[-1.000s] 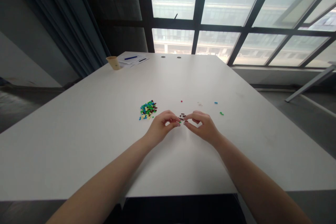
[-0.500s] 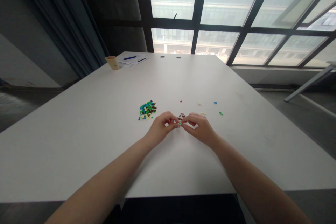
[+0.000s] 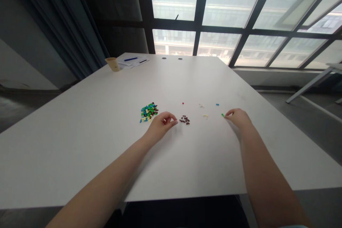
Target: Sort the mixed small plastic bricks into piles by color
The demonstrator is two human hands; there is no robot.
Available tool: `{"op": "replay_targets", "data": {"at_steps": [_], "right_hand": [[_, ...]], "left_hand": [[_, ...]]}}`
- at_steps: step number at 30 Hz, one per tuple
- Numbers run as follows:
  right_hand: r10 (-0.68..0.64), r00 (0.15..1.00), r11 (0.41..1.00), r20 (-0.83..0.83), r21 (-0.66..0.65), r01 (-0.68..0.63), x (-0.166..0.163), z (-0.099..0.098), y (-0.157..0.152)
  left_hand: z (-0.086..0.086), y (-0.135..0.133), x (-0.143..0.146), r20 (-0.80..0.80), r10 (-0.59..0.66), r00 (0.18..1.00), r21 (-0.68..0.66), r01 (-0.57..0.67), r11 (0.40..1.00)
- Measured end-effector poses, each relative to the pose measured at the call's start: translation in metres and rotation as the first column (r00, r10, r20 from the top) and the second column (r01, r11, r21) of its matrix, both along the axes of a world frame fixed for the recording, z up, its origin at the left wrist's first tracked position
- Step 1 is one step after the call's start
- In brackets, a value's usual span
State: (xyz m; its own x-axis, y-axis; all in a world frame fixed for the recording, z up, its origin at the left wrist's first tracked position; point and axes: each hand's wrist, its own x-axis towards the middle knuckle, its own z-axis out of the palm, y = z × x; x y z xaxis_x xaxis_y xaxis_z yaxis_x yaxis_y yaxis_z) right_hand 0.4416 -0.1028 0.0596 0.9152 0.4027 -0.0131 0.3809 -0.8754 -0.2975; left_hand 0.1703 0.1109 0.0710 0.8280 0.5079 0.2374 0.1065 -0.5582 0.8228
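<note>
My right hand (image 3: 237, 117) is at the right of the group of small pieces, thumb and forefinger pinched on a small green toy brick (image 3: 222, 115) at the table surface. Whether one or more green pieces lie under the fingertips, I cannot tell. My left hand (image 3: 161, 124) rests between the mixed pile and the brown bricks, its thumb and forefinger tips brought together; anything between them is too small to make out. Just right of those fingertips lie several dark brown bricks (image 3: 184, 119). A mixed pile of green, blue, brown and cream bricks (image 3: 149, 111) is behind the left hand.
On the white table (image 3: 171, 164) lie a red piece (image 3: 183, 103), a blue brick (image 3: 217, 104), pale pieces (image 3: 201, 105) and cream pieces (image 3: 205, 115). A paper cup (image 3: 112, 64), papers (image 3: 136, 63) and a blue pen (image 3: 130, 59) are at the far left.
My hands have parted. The right one has moved right, from the brown bricks to the green piece; the left has shifted slightly left. The brown bricks are now uncovered.
</note>
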Motion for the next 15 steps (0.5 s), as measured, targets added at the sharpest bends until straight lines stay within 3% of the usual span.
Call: {"op": "replay_targets", "data": {"at_steps": [8, 12, 15], "right_hand": [[-0.048, 0.999, 0.999, -0.015, -0.002, 0.048, 0.001, -0.006, -0.001], [0.040, 0.991, 0.972, 0.125, 0.224, -0.067, -0.009, 0.006, 0.001], [0.130, 0.965, 0.860, 0.227, 0.459, -0.224, -0.027, 0.017, 0.008]], "left_hand": [[0.005, 0.002, -0.002, -0.005, 0.038, 0.999, 0.007, -0.038, 0.999], [0.013, 0.027, -0.013, 0.004, 0.193, 0.981, 0.145, -0.192, 0.971], [0.011, 0.055, -0.024, -0.071, 0.336, 0.939, 0.401, -0.281, 0.872]]}}
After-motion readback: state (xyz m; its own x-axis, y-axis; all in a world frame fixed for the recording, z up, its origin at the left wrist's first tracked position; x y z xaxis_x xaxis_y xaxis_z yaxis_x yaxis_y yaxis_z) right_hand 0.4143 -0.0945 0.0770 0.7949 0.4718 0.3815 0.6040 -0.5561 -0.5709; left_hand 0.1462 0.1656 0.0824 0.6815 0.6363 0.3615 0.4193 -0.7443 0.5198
